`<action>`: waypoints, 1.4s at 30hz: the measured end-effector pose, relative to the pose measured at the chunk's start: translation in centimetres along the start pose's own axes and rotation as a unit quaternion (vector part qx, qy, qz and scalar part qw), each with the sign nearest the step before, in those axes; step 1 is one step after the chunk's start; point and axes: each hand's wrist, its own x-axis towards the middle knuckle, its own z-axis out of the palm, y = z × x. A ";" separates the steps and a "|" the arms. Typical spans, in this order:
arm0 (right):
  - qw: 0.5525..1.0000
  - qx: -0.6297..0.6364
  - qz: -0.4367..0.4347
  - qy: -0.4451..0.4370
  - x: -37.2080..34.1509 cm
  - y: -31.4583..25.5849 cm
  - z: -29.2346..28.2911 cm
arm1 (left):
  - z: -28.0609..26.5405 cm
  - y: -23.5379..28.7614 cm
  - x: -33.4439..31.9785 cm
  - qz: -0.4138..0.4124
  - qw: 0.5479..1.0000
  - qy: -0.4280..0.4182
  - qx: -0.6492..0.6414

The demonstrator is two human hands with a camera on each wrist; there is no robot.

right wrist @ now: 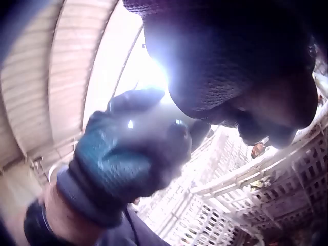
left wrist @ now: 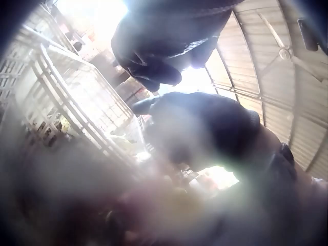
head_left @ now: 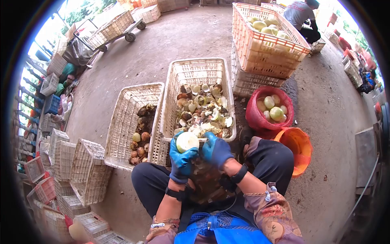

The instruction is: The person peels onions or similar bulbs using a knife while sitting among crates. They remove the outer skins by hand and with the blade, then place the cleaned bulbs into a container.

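A pale peeled onion-like bulb [head_left: 187, 142] is held by my blue-gloved left hand [head_left: 181, 159], fingers curled around its side. Just right of it is my gloved right hand [head_left: 217, 150], with a small gap to the bulb in the head view. The right wrist view shows my left hand [right wrist: 120, 148] around the blurred bulb [right wrist: 171, 114], and my right hand [right wrist: 230, 61] with bent fingers; what lies inside them is hidden. In the left wrist view, my left hand [left wrist: 169, 43] and right hand [left wrist: 205, 125] are dark and the bulb cannot be made out.
Beyond my hands stands a crate [head_left: 198, 60] of peelings. A second crate [head_left: 122, 118] on the left holds brown bulbs. To the right are a red net-lined tub [head_left: 254, 118] with pale bulbs, an orange bucket [head_left: 305, 152] and a stacked crate [head_left: 264, 51]. A person [head_left: 300, 16] sits farther back.
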 end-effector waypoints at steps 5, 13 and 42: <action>0.972 -0.097 -0.204 0.058 0.0 -0.1 -1.4 | -1.0 -0.3 0.5 -0.037 0.999 -0.006 -0.018; 0.923 -0.283 -0.253 0.055 -0.2 -0.1 0.2 | -1.1 -0.9 0.6 -0.039 0.996 0.037 -0.067; 0.946 0.320 -0.055 -0.003 0.2 0.6 -2.5 | -0.5 -0.5 0.6 -0.143 0.957 0.078 -0.241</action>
